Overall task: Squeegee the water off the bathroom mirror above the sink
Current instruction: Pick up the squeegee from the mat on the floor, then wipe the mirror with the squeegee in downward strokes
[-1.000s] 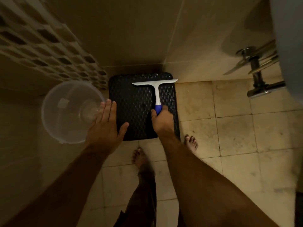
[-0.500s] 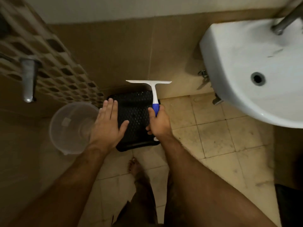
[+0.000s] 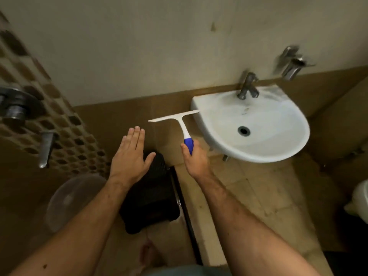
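My right hand grips the blue handle of a white squeegee. Its blade points up and away, tilted, with its right tip just left of the white wall sink. A metal tap stands at the back of the sink. My left hand hovers flat and open, palm down, to the left of the squeegee, holding nothing. The mirror is not in view; only bare wall shows above the sink.
A black textured stool stands on the floor below my hands. A clear plastic bucket sits at lower left under wall taps. A metal wall fitting hangs right of the tap. A white bin is at the right edge.
The view has swung up and right from the floor to the sink and wall. Both hands have risen, and the squeegee has moved right toward the sink's rim.
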Action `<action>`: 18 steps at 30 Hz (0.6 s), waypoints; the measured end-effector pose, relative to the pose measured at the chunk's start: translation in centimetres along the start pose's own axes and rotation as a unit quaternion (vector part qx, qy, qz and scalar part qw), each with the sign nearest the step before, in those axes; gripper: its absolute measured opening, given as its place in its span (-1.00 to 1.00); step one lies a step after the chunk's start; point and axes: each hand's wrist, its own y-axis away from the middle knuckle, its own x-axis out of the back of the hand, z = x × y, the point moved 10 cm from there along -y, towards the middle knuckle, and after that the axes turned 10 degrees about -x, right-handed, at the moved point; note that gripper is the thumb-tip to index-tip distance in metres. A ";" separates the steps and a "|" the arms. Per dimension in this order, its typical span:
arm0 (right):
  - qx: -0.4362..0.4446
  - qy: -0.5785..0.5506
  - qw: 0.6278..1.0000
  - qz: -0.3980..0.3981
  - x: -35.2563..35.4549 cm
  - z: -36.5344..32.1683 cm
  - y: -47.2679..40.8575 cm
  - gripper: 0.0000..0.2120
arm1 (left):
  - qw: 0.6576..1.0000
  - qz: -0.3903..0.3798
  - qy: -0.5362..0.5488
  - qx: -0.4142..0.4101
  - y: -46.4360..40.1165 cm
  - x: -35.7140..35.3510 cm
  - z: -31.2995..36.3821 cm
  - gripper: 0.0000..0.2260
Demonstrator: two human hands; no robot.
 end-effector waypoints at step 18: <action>0.139 -0.091 0.980 0.107 29.7 0.9 3.2 -0.72 | 0.989 0.145 -0.027 0.016 -1.7 14.6 22.8 -0.23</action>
